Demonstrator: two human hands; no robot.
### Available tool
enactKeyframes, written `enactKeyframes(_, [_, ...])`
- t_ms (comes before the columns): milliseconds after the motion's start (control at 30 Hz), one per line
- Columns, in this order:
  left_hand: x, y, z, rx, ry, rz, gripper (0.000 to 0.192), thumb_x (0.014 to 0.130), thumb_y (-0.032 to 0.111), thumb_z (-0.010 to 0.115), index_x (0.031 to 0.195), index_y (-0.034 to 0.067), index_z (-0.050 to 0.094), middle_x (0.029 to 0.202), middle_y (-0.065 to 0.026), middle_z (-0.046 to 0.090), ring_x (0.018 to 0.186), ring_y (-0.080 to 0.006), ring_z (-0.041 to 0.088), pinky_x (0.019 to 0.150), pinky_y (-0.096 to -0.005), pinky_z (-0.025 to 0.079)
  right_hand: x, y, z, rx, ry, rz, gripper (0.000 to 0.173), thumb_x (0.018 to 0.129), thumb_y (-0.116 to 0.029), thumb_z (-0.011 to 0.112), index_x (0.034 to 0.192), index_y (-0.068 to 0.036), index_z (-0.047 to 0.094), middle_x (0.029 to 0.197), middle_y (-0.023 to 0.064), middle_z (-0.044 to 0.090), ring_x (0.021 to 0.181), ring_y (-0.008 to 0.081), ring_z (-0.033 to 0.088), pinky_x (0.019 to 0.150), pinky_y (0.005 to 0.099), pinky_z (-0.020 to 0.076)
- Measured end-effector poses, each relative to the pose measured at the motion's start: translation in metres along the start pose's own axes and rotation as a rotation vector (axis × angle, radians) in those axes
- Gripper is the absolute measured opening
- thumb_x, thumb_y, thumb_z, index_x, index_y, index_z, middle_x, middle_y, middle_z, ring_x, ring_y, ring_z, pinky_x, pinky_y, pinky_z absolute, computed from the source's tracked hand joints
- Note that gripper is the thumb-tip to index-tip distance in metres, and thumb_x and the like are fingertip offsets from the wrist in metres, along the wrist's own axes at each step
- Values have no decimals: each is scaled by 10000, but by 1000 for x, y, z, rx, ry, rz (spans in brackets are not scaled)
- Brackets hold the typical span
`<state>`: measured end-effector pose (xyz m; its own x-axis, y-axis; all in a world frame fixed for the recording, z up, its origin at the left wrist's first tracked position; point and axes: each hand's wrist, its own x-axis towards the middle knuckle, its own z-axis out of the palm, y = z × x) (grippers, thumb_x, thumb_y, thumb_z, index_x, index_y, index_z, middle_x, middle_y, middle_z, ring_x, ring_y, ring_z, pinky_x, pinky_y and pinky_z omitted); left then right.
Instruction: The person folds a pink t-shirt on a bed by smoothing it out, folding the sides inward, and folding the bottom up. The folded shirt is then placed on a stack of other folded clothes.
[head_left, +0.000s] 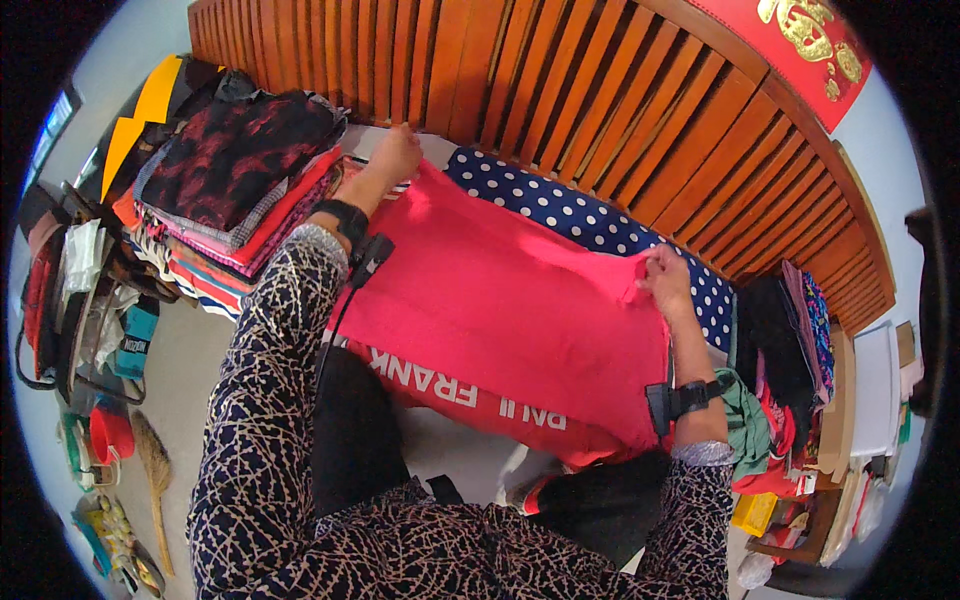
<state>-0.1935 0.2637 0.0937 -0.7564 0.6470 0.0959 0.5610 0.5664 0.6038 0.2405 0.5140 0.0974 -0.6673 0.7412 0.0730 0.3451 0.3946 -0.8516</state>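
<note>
A bright pink-red cloth garment (502, 300) is spread in front of me, with large white printed letters along its near edge. Its near part hangs down between my knees. My left hand (395, 154) pinches the far left corner of it. At the far right corner, my right hand (664, 276) grips a bunched bit of the same fabric. Between the two hands the far edge is drawn out and sags slightly. Under and beyond the garment lies a navy cloth with white polka dots (540, 196).
A tall stack of folded clothes (240, 172) stands at left against a slatted wooden backrest (465, 71). More dark clothes (776, 337) and a green cloth (742, 420) lie at right. A broom (154, 465) and a red container (111, 435) are on the floor at left; a yellow basket (754, 514) is low at right.
</note>
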Motion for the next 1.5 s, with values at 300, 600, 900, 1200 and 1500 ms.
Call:
enactKeyframes(300, [64, 0, 7, -500, 163, -181, 155, 775, 112, 648, 916, 49, 644, 774, -119, 670, 750, -259, 683, 698, -374, 531, 83, -13, -4, 77, 195, -104, 122, 953, -23, 471, 987, -43, 587, 871, -13, 526, 751, 85, 529, 713, 269, 552])
enactKeyframes(600, [73, -10, 25, -576, 194, -53, 101, 805, 46, 658, 904, 29, 641, 812, -62, 662, 740, -148, 619, 676, -296, 491, 123, 38, 30, -48, 290, -289, 110, 924, -11, 495, 958, -15, 599, 847, 80, 624, 807, 196, 606, 791, 321, 484])
enactKeyframes(900, [15, 13, -18, -702, 24, -168, 149, 879, 40, 567, 1028, 39, 570, 820, -38, 610, 616, -144, 626, 482, -302, 523, 72, 19, 14, 4, 127, -247, 87, 923, -21, 496, 927, -22, 584, 831, 75, 608, 807, 174, 588, 773, 296, 464])
enactKeyframes(1200, [-61, -1, -38, -585, -74, -357, 218, 913, 95, 538, 1123, 39, 534, 931, -80, 621, 551, -172, 629, 449, -319, 517, -21, 6, 14, -15, -17, -193, 74, 913, 14, 511, 922, -25, 573, 798, 45, 594, 798, 118, 577, 749, 256, 463])
enactKeyframes(1500, [-83, -43, -4, 39, 68, 7, 336, 871, 262, 613, 1104, 22, 584, 985, -244, 661, 944, -379, 651, 813, -458, 514, -60, 29, 33, -260, -44, -328, 99, 879, 9, 550, 953, -48, 583, 871, 117, 651, 859, 258, 666, 771, 328, 510])
